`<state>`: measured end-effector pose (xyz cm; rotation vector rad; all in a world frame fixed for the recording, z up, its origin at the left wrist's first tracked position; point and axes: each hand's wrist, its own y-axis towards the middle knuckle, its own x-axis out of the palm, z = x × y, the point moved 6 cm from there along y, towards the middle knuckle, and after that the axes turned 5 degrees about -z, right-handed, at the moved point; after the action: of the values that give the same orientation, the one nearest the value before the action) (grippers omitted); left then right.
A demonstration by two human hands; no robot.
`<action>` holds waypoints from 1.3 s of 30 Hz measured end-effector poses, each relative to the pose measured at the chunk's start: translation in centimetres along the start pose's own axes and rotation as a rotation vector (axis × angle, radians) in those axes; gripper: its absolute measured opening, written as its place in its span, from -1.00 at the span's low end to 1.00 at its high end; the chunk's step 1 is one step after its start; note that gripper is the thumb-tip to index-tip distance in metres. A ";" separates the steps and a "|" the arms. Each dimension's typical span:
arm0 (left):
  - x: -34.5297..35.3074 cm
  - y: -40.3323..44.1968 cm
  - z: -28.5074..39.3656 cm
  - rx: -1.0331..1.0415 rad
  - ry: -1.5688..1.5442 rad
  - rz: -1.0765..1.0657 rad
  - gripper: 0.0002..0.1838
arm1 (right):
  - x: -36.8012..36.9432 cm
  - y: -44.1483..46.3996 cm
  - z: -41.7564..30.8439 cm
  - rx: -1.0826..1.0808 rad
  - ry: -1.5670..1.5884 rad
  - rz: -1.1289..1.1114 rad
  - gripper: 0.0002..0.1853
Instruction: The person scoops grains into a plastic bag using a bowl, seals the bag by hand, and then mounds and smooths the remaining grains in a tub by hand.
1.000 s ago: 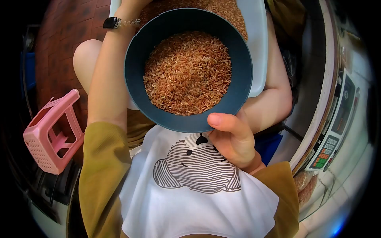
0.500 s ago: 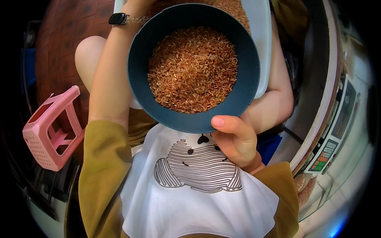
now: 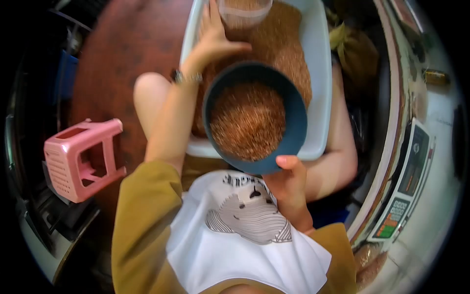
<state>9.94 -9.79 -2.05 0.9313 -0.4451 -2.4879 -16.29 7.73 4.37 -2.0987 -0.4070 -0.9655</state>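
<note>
The right hand [image 3: 291, 188] holds the bowl [image 3: 295, 117] by its rim, over the tub's [image 3: 320, 93] near end; grain [image 3: 248, 122] fills it. The left hand [image 3: 214, 43], fingers spread wide, is just beside the cup [image 3: 245, 20].

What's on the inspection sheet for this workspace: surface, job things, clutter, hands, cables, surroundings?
Surface: red-brown floor, seen beyond the person's legs.
Job things: dark bowl holding reddish grain; pale tub between the legs, with more grain and a translucent container.
Clutter: pink stool on the person's left.
Grippers: bare hands; right hand grips the bowl, thumb at the rim; left hand open over the tub, contact with the container unclear.
Cables: nothing seen; dark edges hard to read.
Surroundings: keypad device on the person's right.
</note>
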 end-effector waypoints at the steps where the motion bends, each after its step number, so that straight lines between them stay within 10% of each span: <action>1: -0.3 0.1 0.2 -0.109 -0.076 -0.132 0.51 | -1.4 -0.1 -0.1 0.009 0.031 0.010 -0.37; 4: -1.6 -1.1 0.3 -0.209 -0.095 -0.205 0.61 | -3.4 0.1 -0.8 -0.040 0.045 -0.057 -0.38; 8: -3.3 -4.9 3.3 -0.340 -0.673 -0.126 0.05 | -5.0 0.7 -2.5 -0.197 -0.062 -0.034 -0.21; 15: -1.8 -11.0 14.6 -0.555 -1.459 -0.508 -0.28 | -6.9 2.3 -2.1 -0.225 -0.296 0.011 -0.03; 22: -0.4 -11.3 15.0 -0.745 -1.574 -0.479 -0.40 | 0.0 -0.1 -7.4 -1.209 -1.070 -0.497 0.66; 39: 0.3 -7.8 14.7 -0.728 -1.581 -0.375 -0.45 | 0.3 2.0 -10.1 -1.266 -0.859 -0.324 0.34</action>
<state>-2.53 -1.22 4.94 -1.4353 0.2752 -2.8074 -20.10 -1.27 7.74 -3.6983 -0.6663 -0.3891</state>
